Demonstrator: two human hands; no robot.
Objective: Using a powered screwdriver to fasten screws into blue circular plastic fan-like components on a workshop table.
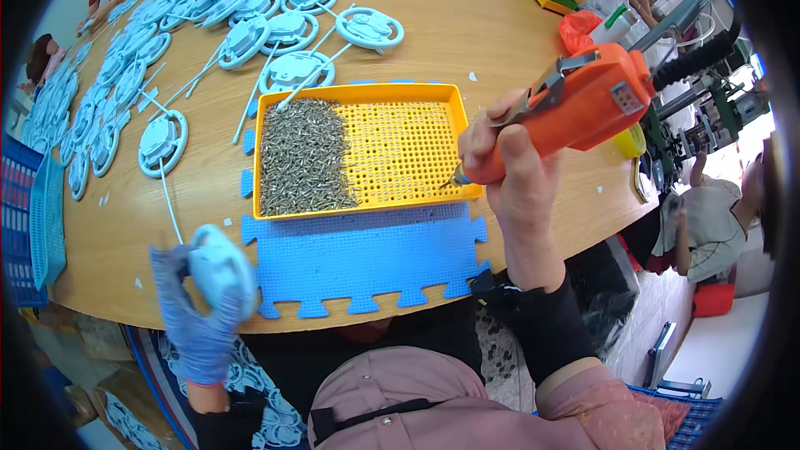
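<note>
My left hand (196, 329), in a blue glove, grips a light-blue plastic wheel-shaped part (222, 267) at the table's near edge, left of the blue foam mat (367, 254). The part is smeared by motion. In my bare right hand (527, 175) is an orange electric screwdriver (587, 100), its tip pointing down and left over the right end of a yellow tray (367, 90). Small metal screws (304, 158) are heaped in the tray's left part. Its right part shows a perforated yellow floor with many small holes.
Many similar light-blue wheel-shaped parts (292, 29) with thin rods cover the table's far left. Blue baskets (46, 225) stand at the left edge. A black coiled cable (700, 58) runs from the screwdriver. Other people (708, 225) sit around the table.
</note>
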